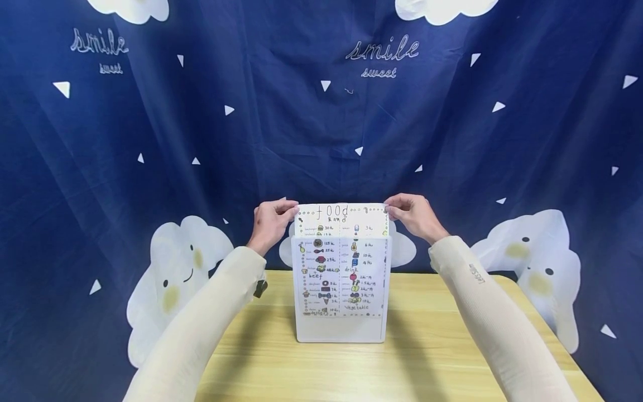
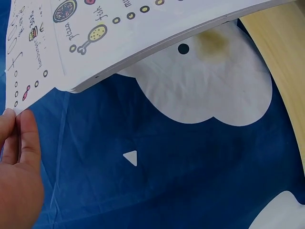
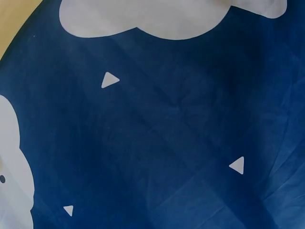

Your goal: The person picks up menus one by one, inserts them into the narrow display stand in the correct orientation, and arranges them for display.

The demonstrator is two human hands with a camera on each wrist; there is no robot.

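A hand-drawn food menu sheet (image 1: pixel 342 223) headed "food" stands partway inside an upright clear stand (image 1: pixel 341 329) on the wooden table (image 1: pixel 427 363). My left hand (image 1: pixel 271 222) pinches the sheet's top left corner, and my right hand (image 1: pixel 409 215) pinches its top right corner. In the left wrist view the sheet (image 2: pixel 95 33) curves overhead, with my left hand's fingers (image 2: pixel 19 143) at its corner. The right wrist view shows only the backdrop, not the hand.
A dark blue cloth backdrop (image 1: pixel 201 139) with white clouds, triangles and "smile sweet" lettering hangs right behind the table. The table's front half lies bare in front of the stand. Both forearms wear cream sleeves (image 1: pixel 482 301).
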